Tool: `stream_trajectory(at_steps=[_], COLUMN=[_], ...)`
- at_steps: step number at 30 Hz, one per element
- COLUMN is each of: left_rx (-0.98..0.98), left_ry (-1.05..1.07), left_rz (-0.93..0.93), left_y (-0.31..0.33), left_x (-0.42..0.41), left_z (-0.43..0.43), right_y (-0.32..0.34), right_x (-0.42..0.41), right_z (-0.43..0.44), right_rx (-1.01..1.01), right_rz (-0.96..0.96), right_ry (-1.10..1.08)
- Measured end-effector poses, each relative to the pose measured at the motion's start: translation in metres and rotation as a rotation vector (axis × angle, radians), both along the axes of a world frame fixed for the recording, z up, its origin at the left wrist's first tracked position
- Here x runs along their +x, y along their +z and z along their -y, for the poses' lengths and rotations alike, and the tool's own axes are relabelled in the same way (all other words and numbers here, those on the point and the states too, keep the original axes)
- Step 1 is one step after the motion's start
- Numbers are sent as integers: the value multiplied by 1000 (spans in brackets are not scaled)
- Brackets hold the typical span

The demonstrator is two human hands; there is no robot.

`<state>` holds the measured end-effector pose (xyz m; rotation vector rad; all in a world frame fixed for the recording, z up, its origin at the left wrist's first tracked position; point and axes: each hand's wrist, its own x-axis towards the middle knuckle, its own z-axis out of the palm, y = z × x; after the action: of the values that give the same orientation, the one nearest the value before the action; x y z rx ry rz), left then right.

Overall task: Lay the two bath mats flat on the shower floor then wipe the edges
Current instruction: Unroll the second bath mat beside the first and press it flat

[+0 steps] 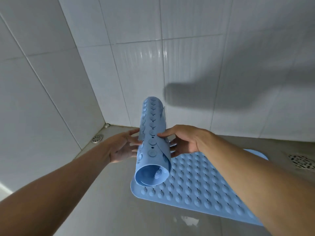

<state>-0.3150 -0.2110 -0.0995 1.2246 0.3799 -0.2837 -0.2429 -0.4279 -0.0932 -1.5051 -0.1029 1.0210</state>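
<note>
The rolled mat [153, 116] is up off the shower floor [102, 201], between my two hands and tilted with its open end toward me. My right grip [185, 140] clasps it, thumb on the front and fingers wrapped behind. My left grip [122, 147] is unclenched, its spread, fairly straight fingers pressed against the roll's left side at the loose flap. It looks like soft, light rubber: floppy, springy enough to curl back on itself, and studded with suction cups that will likely grab wet tile once they touch. I judge the best hold is the free flap edge in one hand and the roll's body in the other, so it can unwind without flopping. The flat mat [196, 184] already lies on the right, partly under my right arm. Bare floor opens to its left, toward the tiled wall [68, 82] and the round drain [96, 139] near the far left corner; a square drain [301, 161] sits at far right. The new mat should lie beside the flat one's left edge, not over it.
</note>
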Motion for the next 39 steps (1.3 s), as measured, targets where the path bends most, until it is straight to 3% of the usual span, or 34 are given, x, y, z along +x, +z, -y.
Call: stream_trajectory(at_steps=[5,8,13,16,23,33,39], left_rx=[37,54,291,331,188,260,362], left_ry=[-26,63,-6,-110,-173,-261,-378], left_rz=[-76,-143,-176,-181,-246,-368,-311], left_y=[-9,-8,-14,-43,-131,-189,-203], left_x=[-38,-54,-85,-100,-166,-233,-245], left_z=[45,67,89,94,115,112,114], right_y=[-15,-27,-39,-55,-122,-199,-209], right_x=[-31,-52,-106,-132,-207,-296,-319], right_z=[47,64,87,98,109,98,93], right_rx=[43,98,159,98,-35,-166,-298], right_rz=[7,2,-17,6,-33,-131,-86], right_ry=[79,95,49,6,-80,-213,-207])
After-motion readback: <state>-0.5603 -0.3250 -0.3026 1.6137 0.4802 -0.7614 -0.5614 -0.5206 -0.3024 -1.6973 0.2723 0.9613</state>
